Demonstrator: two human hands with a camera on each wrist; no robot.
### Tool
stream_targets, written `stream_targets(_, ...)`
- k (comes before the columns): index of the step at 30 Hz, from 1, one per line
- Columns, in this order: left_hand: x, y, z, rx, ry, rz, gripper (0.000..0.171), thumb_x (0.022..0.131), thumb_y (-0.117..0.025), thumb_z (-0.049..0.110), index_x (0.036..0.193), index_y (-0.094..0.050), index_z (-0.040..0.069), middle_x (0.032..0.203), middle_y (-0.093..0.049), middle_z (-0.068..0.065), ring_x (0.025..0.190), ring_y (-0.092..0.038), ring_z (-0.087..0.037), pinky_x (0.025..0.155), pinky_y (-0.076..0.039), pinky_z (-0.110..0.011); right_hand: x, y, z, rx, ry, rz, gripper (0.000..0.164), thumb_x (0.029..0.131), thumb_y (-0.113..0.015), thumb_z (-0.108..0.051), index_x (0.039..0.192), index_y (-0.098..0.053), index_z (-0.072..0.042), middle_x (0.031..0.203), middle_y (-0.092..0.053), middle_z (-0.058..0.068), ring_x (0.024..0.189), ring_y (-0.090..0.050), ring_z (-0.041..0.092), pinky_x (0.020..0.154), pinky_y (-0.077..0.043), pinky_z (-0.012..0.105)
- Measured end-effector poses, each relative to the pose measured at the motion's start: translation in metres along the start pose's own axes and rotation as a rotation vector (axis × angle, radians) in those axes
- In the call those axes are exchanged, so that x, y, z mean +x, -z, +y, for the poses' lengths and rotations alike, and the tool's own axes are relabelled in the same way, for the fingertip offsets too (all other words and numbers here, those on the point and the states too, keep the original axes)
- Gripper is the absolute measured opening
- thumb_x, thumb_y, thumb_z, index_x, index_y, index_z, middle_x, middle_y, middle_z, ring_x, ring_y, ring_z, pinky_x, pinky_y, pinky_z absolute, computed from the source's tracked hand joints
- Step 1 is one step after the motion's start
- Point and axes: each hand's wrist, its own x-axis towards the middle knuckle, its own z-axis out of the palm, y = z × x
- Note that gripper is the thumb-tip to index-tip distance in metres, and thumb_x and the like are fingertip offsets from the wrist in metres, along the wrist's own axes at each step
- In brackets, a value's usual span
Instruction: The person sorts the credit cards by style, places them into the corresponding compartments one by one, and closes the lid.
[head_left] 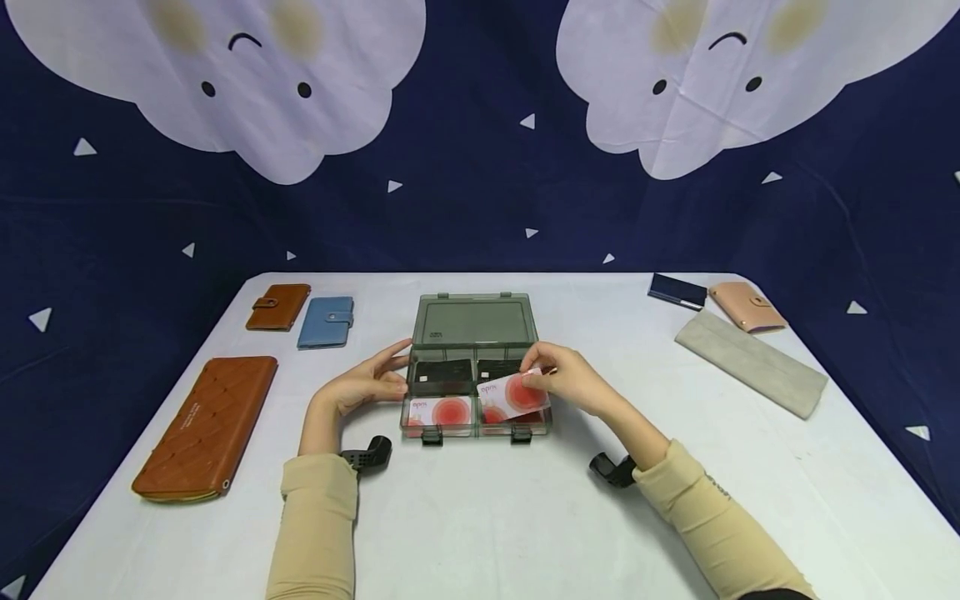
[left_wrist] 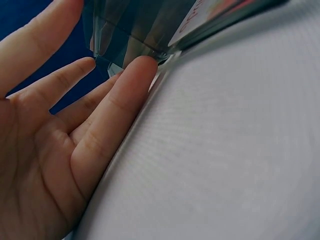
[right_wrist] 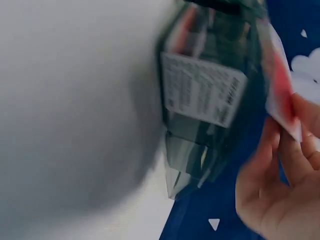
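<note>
A translucent grey-green compartment box (head_left: 474,323) lies with its lid opened back on the white table. My right hand (head_left: 566,379) pinches a white card with red circles (head_left: 498,398) by its right end, tilted over the front right compartment. In the right wrist view the card (right_wrist: 281,85) shows edge-on between thumb and fingers. A similar card (head_left: 440,412) lies in the front left compartment. Black cards (head_left: 444,372) fill part of the rear compartments. My left hand (head_left: 365,382) has its fingers extended along the box's left side, with the thumb (left_wrist: 134,82) at its lower edge.
At left lie a large brown wallet (head_left: 210,427), a small brown wallet (head_left: 278,307) and a blue one (head_left: 327,322). At right are a dark card case (head_left: 677,291), a pink wallet (head_left: 747,307) and a grey pouch (head_left: 752,363). A label (right_wrist: 202,89) marks the box's side.
</note>
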Motion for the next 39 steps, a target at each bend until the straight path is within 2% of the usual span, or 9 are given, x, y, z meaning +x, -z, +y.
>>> stream_targets(10,-0.005,0.003,-0.002,-0.005,0.000,0.021,0.091,0.082,-0.063,-0.003,0.150,-0.006,0.017,0.152,-0.009,-0.022,0.092,-0.056,-0.009,0.083,-0.046,-0.026,0.001,-0.018,0.001,-0.574,0.158,-0.043,0.007,0.078,-0.071,-0.009,0.084,-0.069,-0.012,0.075,-0.065,-0.003,0.074,-0.055,0.015,0.077,-0.041,0.036)
stream_targets(14,-0.007,0.003,-0.003,-0.008,0.001,0.030,0.091,0.082,-0.063,-0.003,0.150,-0.006,0.017,0.152,-0.009,-0.022,0.092,-0.055,-0.009,0.083,-0.046,-0.027,0.002,-0.019,-0.001,-0.689,0.211,-0.057,0.008,0.077,-0.073,-0.010,0.085,-0.072,-0.010,0.079,-0.064,-0.002,0.074,-0.054,0.019,0.072,-0.043,0.036)
stream_targets(17,-0.008,0.003,-0.003,-0.007,0.004,0.036,0.090,0.083,-0.062,-0.004,0.150,-0.007,0.017,0.152,-0.010,-0.021,0.092,-0.056,-0.009,0.084,-0.046,-0.027,0.006,-0.013,-0.006,-0.673,0.189,-0.089,0.009,0.079,-0.071,-0.010,0.088,-0.073,-0.008,0.081,-0.065,0.000,0.076,-0.056,0.020,0.072,-0.045,0.036)
stream_targets(23,-0.007,0.003,-0.003,0.011,0.005,0.044,0.089,0.083,-0.063,-0.003,0.150,-0.008,0.018,0.152,-0.011,-0.021,0.094,-0.055,-0.010,0.083,-0.046,-0.026,0.047,0.013,-0.002,-0.424,-0.010,-0.006,0.027,0.088,-0.061,-0.012,0.112,-0.062,-0.001,0.092,-0.064,0.012,0.080,-0.058,0.023,0.068,-0.046,0.036)
stream_targets(28,-0.003,0.001,-0.003,0.001,0.011,0.039,0.089,0.083,-0.063,0.000,0.150,-0.008,0.018,0.152,-0.011,-0.021,0.095,-0.055,-0.011,0.083,-0.046,-0.026,0.095,0.026,0.037,-0.113,-0.288,-0.029,0.062,0.092,-0.054,-0.021,0.142,-0.024,0.000,0.125,-0.049,0.026,0.100,-0.056,0.033,0.082,-0.047,0.042)
stream_targets(32,0.002,-0.001,-0.004,0.001,-0.023,0.001,0.093,0.080,-0.070,0.009,0.150,-0.009,0.019,0.151,-0.008,-0.024,0.096,-0.054,-0.011,0.084,-0.046,-0.026,0.151,0.031,0.132,0.245,-0.422,-0.071,0.085,0.087,-0.059,-0.010,0.149,-0.001,-0.007,0.139,-0.037,0.021,0.082,-0.058,0.022,0.073,-0.050,0.034)
stream_targets(35,0.004,-0.002,-0.004,0.006,-0.030,-0.012,0.096,0.079,-0.072,0.014,0.150,-0.009,0.019,0.151,-0.007,-0.025,0.097,-0.053,-0.010,0.084,-0.046,-0.025,0.187,0.036,0.200,0.614,-0.412,-0.054,0.102,0.076,-0.059,0.011,0.149,0.008,-0.016,0.132,-0.046,0.018,0.073,-0.061,0.019,0.052,-0.047,0.025)
stream_targets(37,0.005,-0.002,-0.003,-0.001,-0.015,-0.006,0.096,0.079,-0.072,0.012,0.150,-0.008,0.018,0.151,-0.006,-0.025,0.097,-0.053,-0.011,0.084,-0.046,-0.026,0.188,0.040,0.201,0.797,-0.390,-0.039,0.105,0.070,-0.055,0.021,0.150,0.002,-0.019,0.132,-0.047,0.016,0.075,-0.061,0.018,0.046,-0.044,0.021)
stream_targets(39,0.006,-0.003,-0.002,-0.009,0.009,0.010,0.096,0.079,-0.070,0.007,0.150,-0.007,0.018,0.152,-0.007,-0.023,0.096,-0.053,-0.010,0.084,-0.046,-0.027,0.172,0.042,0.164,0.893,-0.367,-0.011,0.100,0.070,-0.053,0.022,0.150,-0.009,-0.018,0.122,-0.052,0.014,0.084,-0.061,0.018,0.046,-0.041,0.019)
